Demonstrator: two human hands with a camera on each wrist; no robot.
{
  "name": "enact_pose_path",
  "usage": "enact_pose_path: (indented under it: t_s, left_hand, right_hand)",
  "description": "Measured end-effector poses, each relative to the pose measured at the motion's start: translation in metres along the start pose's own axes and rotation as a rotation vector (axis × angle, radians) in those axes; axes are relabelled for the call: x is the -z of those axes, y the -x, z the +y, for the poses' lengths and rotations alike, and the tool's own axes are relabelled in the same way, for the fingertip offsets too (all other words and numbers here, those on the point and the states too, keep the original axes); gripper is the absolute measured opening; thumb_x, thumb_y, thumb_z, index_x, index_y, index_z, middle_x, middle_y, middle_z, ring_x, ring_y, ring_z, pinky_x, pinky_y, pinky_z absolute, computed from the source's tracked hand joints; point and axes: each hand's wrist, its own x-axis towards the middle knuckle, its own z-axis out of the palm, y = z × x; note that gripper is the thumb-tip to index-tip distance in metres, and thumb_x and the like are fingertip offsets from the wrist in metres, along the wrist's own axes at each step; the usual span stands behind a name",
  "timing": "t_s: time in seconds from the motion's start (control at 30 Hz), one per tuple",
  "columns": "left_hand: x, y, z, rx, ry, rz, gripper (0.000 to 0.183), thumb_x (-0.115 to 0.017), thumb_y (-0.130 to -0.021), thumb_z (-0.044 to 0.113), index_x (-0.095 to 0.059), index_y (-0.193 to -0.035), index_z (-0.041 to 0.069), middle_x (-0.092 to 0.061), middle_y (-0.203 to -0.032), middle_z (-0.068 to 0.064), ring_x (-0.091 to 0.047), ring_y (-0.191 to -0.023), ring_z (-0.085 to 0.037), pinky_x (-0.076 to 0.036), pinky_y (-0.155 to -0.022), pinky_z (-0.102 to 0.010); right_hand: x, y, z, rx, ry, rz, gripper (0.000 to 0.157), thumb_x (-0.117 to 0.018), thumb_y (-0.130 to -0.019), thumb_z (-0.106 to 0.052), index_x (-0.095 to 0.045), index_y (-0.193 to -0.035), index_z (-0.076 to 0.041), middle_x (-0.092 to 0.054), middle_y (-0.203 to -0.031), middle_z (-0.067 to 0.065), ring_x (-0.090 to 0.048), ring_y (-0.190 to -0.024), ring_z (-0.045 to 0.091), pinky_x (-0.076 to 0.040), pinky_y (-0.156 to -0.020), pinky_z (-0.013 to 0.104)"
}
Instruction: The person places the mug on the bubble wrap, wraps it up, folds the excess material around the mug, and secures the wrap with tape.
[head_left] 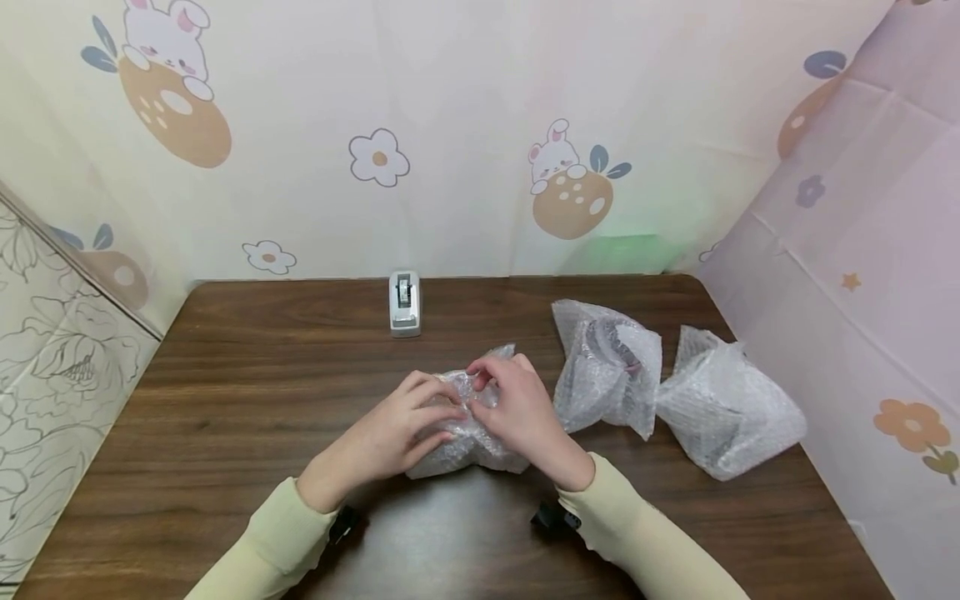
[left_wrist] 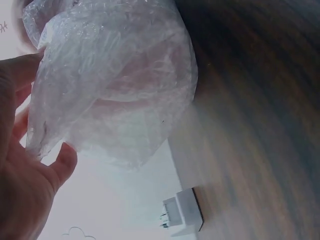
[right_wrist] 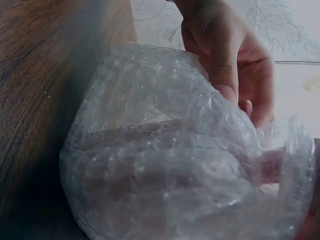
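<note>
In the head view, a bubble-wrapped bundle [head_left: 450, 457] lies on the table between both hands. My left hand [head_left: 405, 421] holds it from the left; in the right wrist view the left thumb [right_wrist: 227, 92] lies against the bubble wrap [right_wrist: 150, 75]. From the right, my right hand [head_left: 517, 408] has curled fingers at the wrap's gathered top, close to the left fingertips. Through the cloudy bubble wrap [left_wrist: 120, 80] in the left wrist view a faint pinkish shape shows, too blurred to name. The right fingertips are partly hidden by the wrap.
A white tape dispenser [head_left: 405, 308] stands near the back edge of the brown wooden table [head_left: 285, 350]. Right of the hands lie two more bubble-wrapped bundles, one with something dark inside [head_left: 607, 367] and a whiter one [head_left: 731, 408]. Patterned curtains [head_left: 465, 100] hang behind.
</note>
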Motion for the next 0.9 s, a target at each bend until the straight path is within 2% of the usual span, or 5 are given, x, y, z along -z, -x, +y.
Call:
enact_pose_path:
  t_s: [0.1, 0.2, 0.33, 0.57, 0.9]
  left_hand:
    - [0.001, -0.002, 0.0, -0.045, -0.071, -0.034, 0.021, -0.074, -0.088, 0.011, -0.072, -0.109, 0.009, -0.066, -0.113, 0.0, -0.052, -0.112, -0.024, -0.043, -0.101, -0.036]
    - [0.003, -0.002, 0.002, -0.029, -0.111, -0.068, 0.021, -0.074, -0.089, 0.013, -0.072, -0.11, 0.01, -0.068, -0.118, 0.002, -0.052, -0.115, -0.023, -0.043, -0.102, -0.038]
    - [0.003, -0.001, 0.004, -0.007, -0.147, -0.112, 0.021, -0.071, -0.092, 0.017, -0.07, -0.113, 0.013, -0.064, -0.131, 0.002, -0.051, -0.122, -0.022, -0.044, -0.1, -0.042]
    - [0.004, -0.003, 0.007, 0.005, -0.204, -0.177, 0.042, -0.068, -0.094, 0.018, -0.06, -0.135, 0.011, -0.067, -0.123, -0.001, -0.052, -0.122, -0.022, -0.037, -0.107, -0.044]
    - [0.003, -0.01, 0.007, -0.015, -0.2, -0.192, 0.039, -0.075, -0.088, 0.009, -0.068, -0.126, 0.013, -0.071, -0.109, 0.005, -0.058, -0.115, -0.015, -0.035, -0.103, -0.044]
  right_hand:
    - [-0.001, -0.002, 0.0, -0.024, -0.017, -0.007, 0.043, -0.084, -0.072, -0.005, -0.067, -0.111, -0.01, -0.057, -0.09, -0.002, -0.047, -0.082, 0.018, -0.041, -0.069, 0.033]
    - [-0.001, -0.003, 0.002, -0.056, -0.079, -0.008, 0.046, -0.082, -0.074, -0.004, -0.065, -0.116, -0.01, -0.052, -0.094, 0.002, -0.046, -0.081, 0.018, -0.041, -0.067, 0.032]
    - [0.003, -0.001, 0.007, -0.073, -0.222, 0.029, 0.033, -0.075, -0.083, -0.002, -0.065, -0.114, -0.009, -0.055, -0.097, 0.004, -0.048, -0.076, 0.017, -0.043, -0.066, 0.031]
    - [0.011, 0.011, 0.007, 0.041, -0.297, 0.034, 0.021, -0.068, -0.089, -0.002, -0.065, -0.107, -0.01, -0.058, -0.101, 0.002, -0.055, -0.086, 0.013, -0.05, -0.075, 0.035]
    - [0.019, 0.027, -0.001, 0.148, -0.371, 0.032, 0.017, -0.068, -0.091, -0.001, -0.066, -0.106, -0.008, -0.057, -0.106, -0.004, -0.057, -0.088, 0.011, -0.054, -0.074, 0.03]
